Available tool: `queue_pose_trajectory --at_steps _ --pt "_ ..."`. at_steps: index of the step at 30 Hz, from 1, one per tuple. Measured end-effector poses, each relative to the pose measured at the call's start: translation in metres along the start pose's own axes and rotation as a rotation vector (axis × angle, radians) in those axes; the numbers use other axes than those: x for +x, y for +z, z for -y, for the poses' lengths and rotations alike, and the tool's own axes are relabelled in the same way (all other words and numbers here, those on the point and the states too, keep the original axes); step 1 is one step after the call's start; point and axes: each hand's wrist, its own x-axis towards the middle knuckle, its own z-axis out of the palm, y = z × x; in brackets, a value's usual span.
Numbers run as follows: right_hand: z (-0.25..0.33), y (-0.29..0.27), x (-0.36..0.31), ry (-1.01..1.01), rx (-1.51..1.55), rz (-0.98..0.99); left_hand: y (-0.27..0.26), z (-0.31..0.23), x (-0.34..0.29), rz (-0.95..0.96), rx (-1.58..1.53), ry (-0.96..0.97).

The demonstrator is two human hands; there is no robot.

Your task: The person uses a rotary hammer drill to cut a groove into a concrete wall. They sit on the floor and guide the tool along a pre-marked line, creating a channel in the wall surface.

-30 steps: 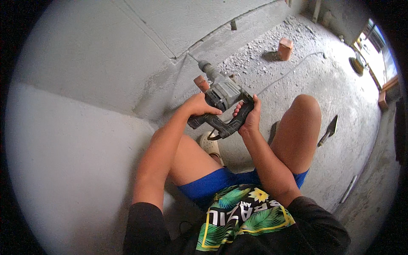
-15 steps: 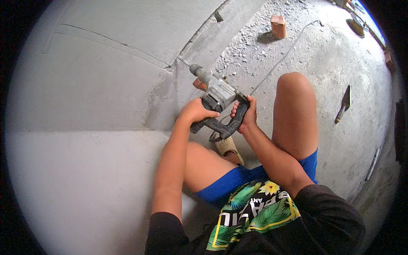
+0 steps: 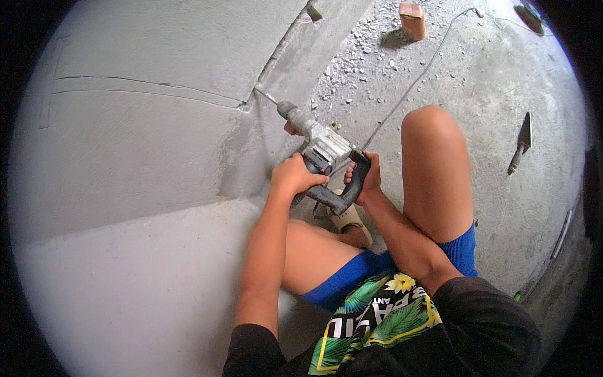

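A grey and black rotary hammer (image 3: 330, 149) slants up to the left, held in both hands. My left hand (image 3: 293, 174) grips it at the side of the body, its thumb lying across the black casing. Around the rear D-shaped handle, the fingers of my right hand (image 3: 370, 178) are closed. The thin metal bit (image 3: 266, 96) reaches the plastered wall (image 3: 151, 144) near a corner, where a chiselled groove (image 3: 279, 58) meets two scored lines (image 3: 151, 86). Whether the tip presses into the plaster I cannot tell.
Rubble (image 3: 345, 74) lies along the wall's foot. A reddish brick (image 3: 412, 22) stands beyond it, and another brick piece (image 3: 291, 128) shows partly behind the tool. The grey power cord (image 3: 419, 83) runs across the floor to the far right. A trowel (image 3: 521, 144) lies right of my knee.
The view has shifted slightly, so wall and floor things sit differently in it. Both hands keep their grip on the rotary hammer, and its bit stays by the same corner of the groove.
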Motion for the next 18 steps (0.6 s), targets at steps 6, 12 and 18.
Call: queue_pose_trajectory --at_steps 6,12,18 --pt "0.015 0.021 0.015 0.008 0.017 0.001 -0.022 -0.008 0.022 -0.012 -0.002 -0.009" --pt "0.027 0.009 0.018 0.008 -0.007 -0.028 -0.005 -0.013 0.029 0.013 -0.024 -0.011" --pt "0.049 -0.022 0.021 -0.049 -0.013 -0.025 0.029 -0.039 0.030 -0.009 -0.082 0.018"
